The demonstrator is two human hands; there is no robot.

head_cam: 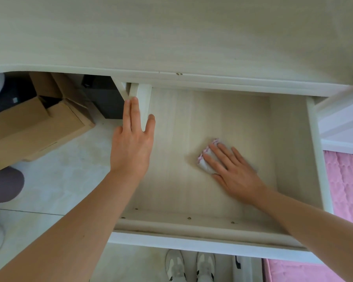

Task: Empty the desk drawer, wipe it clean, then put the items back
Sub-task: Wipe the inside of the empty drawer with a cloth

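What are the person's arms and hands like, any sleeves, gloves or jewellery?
Both forearms are bare as far as the view shows, with no sleeves in sight. The left hand and right hand wear no gloves, and no rings, watch or bracelet show. Below are grey-and-white shoes.

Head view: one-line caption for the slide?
Right hand presses a small white pink-edged cloth onto the pale wooden drawer floor; left hand rests on its left wall.

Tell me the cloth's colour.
White cloth with pink stitched edging, seen in the head view.
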